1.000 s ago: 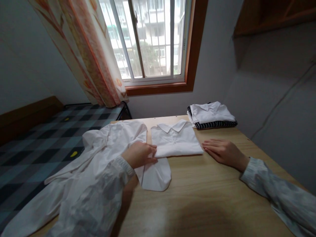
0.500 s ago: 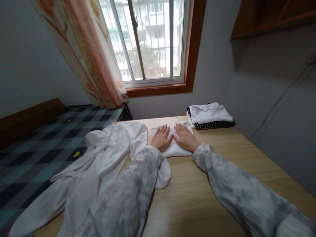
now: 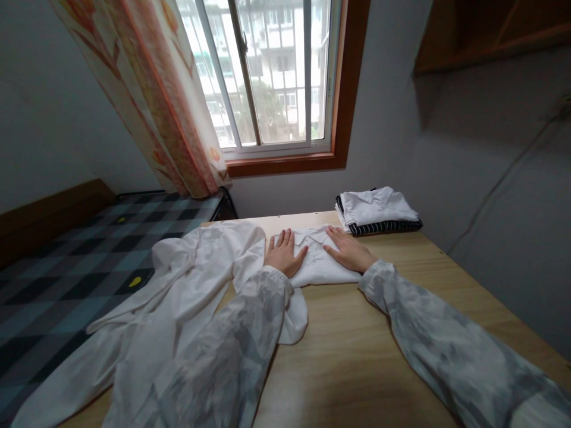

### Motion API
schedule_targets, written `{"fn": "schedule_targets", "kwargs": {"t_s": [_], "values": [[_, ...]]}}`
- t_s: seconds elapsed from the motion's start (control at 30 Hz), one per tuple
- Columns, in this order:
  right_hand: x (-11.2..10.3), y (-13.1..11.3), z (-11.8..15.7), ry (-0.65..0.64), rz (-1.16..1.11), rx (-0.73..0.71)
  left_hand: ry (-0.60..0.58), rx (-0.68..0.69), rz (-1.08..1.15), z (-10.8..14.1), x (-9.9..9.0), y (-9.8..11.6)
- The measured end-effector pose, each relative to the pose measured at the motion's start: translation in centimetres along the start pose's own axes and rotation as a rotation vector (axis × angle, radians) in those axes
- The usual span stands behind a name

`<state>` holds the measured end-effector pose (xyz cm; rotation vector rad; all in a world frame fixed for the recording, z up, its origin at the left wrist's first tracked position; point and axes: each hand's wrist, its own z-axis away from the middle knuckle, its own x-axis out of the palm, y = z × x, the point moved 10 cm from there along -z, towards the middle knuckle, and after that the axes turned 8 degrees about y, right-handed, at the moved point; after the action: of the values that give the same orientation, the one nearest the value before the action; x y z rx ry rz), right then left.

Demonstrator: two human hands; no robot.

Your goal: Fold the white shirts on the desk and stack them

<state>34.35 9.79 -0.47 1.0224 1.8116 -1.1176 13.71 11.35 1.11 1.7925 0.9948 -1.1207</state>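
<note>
Flat — both hands [image 3: 284, 254], fingers spread, on folded shirt [image 3: 319, 267].

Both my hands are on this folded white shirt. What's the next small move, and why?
I'd probably ease the left hand and right hand lightly apart: they lie flat on either side of the collar, and the folded white shirt seems faintly creased between them.

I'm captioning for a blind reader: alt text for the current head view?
The left hand and right hand rest on a folded white shirt on a wooden table. A rumpled white garment lies to the left, a clothes stack back right.
</note>
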Motion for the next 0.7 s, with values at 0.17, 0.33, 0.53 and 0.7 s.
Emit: {"fn": "schedule_targets", "kwargs": {"t_s": [0.17, 0.33, 0.53, 0.7], "values": [[-0.1, 2.5, 0.8, -0.014, -0.024, 0.076, 0.032, -0.099, 0.016, 0.2, 0.0, -1.1], [0.1, 3.1, 1.3, 0.000, 0.016, 0.108, 0.061, -0.120, 0.042, 0.1, 0.4, -2.4], [-2.2, 2.4, 1.8, 0.241, -0.003, 0.068, 0.171, -0.069, 0.115, 0.4, -0.1, -3.4], [-3.8, 2.6, 2.4, 0.357, 0.037, 0.165, 0.273, -0.153, 0.141, 0.6, -1.5, -4.6]]}}
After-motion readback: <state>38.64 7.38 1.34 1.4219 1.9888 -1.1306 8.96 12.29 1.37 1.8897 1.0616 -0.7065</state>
